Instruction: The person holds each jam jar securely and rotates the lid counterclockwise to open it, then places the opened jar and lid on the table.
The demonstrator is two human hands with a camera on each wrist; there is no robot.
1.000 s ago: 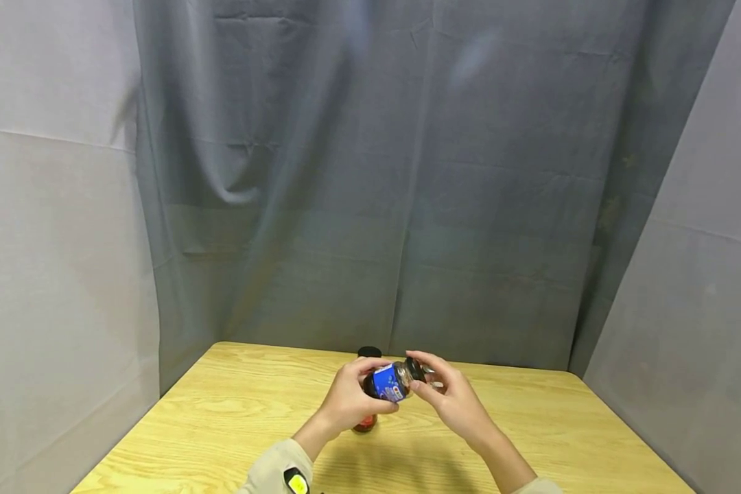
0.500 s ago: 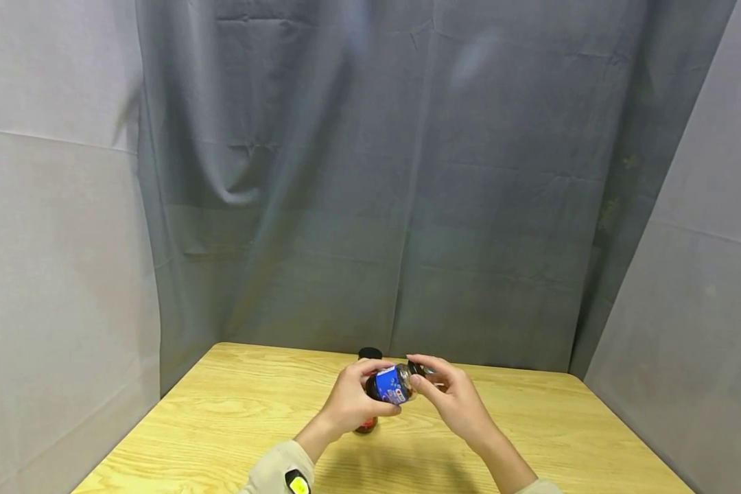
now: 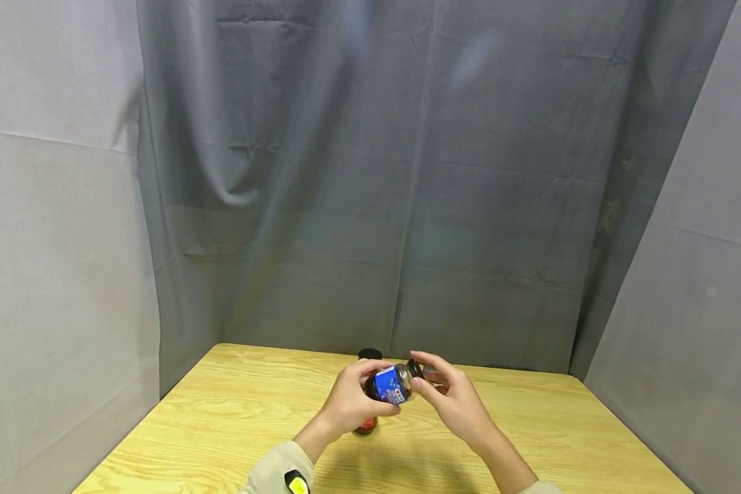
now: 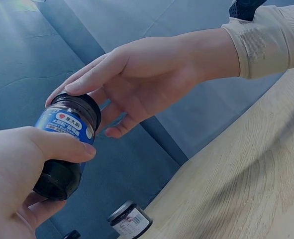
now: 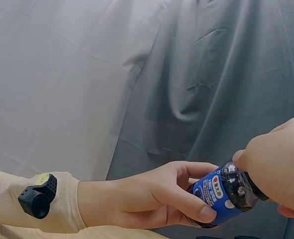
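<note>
Risk: blue-label jar (image 3: 390, 384) is held tilted in air above the counter (image 3: 234, 412), left hand (image 3: 348, 401) fingers wrapped round its body, right hand (image 3: 451, 401) fingers pinching the black lid (image 4: 79, 102); a loosened grip could drop it onto the second jar (image 3: 366, 425) below.

Wooden table (image 3: 234, 418) with two jars (image 3: 366, 424)

Even, soft light; faint shadows; wrist views tinted blue and slightly soft.
</note>
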